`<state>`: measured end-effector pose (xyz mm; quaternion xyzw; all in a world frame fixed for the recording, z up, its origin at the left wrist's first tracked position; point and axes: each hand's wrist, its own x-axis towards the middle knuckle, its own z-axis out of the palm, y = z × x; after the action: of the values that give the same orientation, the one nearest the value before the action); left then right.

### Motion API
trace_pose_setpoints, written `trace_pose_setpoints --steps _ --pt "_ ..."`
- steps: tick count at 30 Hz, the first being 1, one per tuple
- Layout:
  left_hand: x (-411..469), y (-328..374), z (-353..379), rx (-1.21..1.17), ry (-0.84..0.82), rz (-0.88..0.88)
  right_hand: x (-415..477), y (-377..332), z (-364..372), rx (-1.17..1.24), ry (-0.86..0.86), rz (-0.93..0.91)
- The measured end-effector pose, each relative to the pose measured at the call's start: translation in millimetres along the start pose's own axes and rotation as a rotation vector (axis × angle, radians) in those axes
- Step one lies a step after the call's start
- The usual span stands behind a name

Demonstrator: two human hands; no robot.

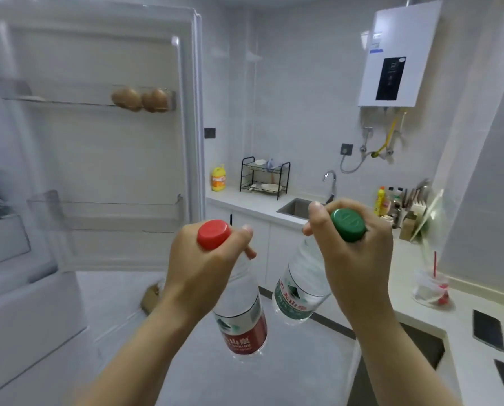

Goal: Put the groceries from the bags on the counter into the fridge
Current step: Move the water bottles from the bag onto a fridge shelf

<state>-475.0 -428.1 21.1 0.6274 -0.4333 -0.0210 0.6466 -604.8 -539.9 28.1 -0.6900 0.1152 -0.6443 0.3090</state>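
The left hand [198, 265] fingers grip a red-capped water bottle [240, 317] by its neck; the right hand [353, 253] fingers likewise hold a green-capped water bottle [300, 288], both near the open fridge door [104, 148] at left.

The walls [289, 83] are clad in pale grey tiles and are lit evenly in a cool white tone. A white water heater [400, 54] with a dark display panel is mounted high on the rear wall; pipes and a yellow hose [390, 136] are routed beneath it. A wall socket [346, 148] is fitted below and to its left. A white counter [245, 200] is run along the rear and right walls above white cabinet doors [274, 244]. A steel sink [296, 206] with a curved faucet [331, 181] is set into the counter. A black dish rack [265, 177] is placed to the sink's left, just beside a yellow bottle [218, 177]. The floor [297, 370] is finished in light grey.
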Motion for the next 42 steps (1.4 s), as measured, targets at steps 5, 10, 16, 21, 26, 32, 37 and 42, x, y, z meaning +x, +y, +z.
trace_pose_setpoints --steps 5,10,16,21,26,32,37,42 --pt "12 -6 -83 0.063 0.138 -0.008 -2 -18 88 0.140 -0.051 -0.007" --pt "14 -23 -165 0.163 0.246 -0.027 -16 -34 173 0.236 -0.107 -0.017" --pt "16 -43 -240 0.249 0.371 -0.079 -33 -48 260 0.375 -0.208 0.004" --pt "28 -59 -278 0.290 0.489 -0.117 -34 -50 324 0.462 -0.275 0.021" --pt "47 -79 -305 0.340 0.599 -0.127 -28 -42 378 0.572 -0.354 0.018" --pt "72 -97 -325 0.405 0.743 -0.145 -16 -24 434 0.710 -0.433 0.032" --pt "83 -118 -343 0.447 0.824 -0.173 -16 -11 476 0.764 -0.496 0.061" --pt "90 -139 -371 0.463 0.876 -0.202 -24 -8 517 0.793 -0.546 0.074"
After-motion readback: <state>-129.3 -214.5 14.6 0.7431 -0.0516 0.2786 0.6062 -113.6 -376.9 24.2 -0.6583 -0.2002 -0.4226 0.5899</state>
